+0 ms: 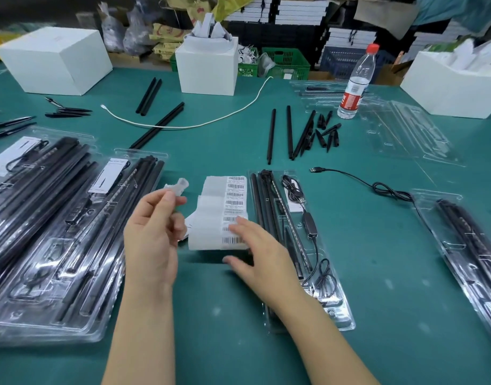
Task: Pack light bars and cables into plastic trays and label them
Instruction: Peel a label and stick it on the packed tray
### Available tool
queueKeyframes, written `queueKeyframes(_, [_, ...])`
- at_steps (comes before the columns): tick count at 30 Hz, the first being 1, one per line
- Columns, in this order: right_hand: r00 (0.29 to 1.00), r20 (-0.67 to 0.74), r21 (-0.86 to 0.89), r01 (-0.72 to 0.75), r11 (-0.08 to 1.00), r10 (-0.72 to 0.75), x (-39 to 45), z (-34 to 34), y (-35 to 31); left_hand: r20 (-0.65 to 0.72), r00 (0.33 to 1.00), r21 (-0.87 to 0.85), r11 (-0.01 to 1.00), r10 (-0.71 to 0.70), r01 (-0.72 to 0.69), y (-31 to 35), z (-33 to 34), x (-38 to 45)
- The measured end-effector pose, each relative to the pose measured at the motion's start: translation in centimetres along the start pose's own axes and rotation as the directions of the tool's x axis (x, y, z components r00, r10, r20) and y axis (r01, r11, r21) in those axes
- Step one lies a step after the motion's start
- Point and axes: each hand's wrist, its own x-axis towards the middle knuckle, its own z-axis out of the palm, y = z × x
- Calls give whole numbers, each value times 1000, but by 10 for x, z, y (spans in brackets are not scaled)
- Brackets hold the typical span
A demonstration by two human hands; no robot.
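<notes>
Head view: left hand (152,232) raised, small crumpled white label piece (180,187) pinched at fingertips. Right hand (255,254) spread flat, fingers laid on barcode label strip (225,212) on green surface (377,245). Packed plastic tray (297,245) with light bars and USB cable just right of strip. More filled trays (58,232) stacked at left. Loose black rods (280,134), water bottle (355,84) farther back.

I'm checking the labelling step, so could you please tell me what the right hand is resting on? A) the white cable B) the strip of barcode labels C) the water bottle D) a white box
B: the right hand lies with straight fingers on the strip of barcode labels, beside the packed tray.
</notes>
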Motion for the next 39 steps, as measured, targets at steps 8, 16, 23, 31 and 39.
queueKeyframes(8, [985,-170,4,-4,1000,5,0,-9,-2,284,959,387,915,0,-115,-13,19,-17])
queueKeyframes(16, [954,48,775,-222,592,295,6,-44,9,433,880,586,803,-196,-109,-18,30,-29])
queueKeyframes(23, [940,7,759,-226,611,340,7,-43,12,459,861,665,727,-218,-170,-27,35,-33])
queueKeyframes(31, [927,125,850,-283,443,353,4,-45,1,298,948,507,860,-116,-54,-26,37,-29])
queueKeyframes(39, [905,157,899,-296,321,395,3,-44,-3,284,953,421,907,-105,-26,-26,38,-30])
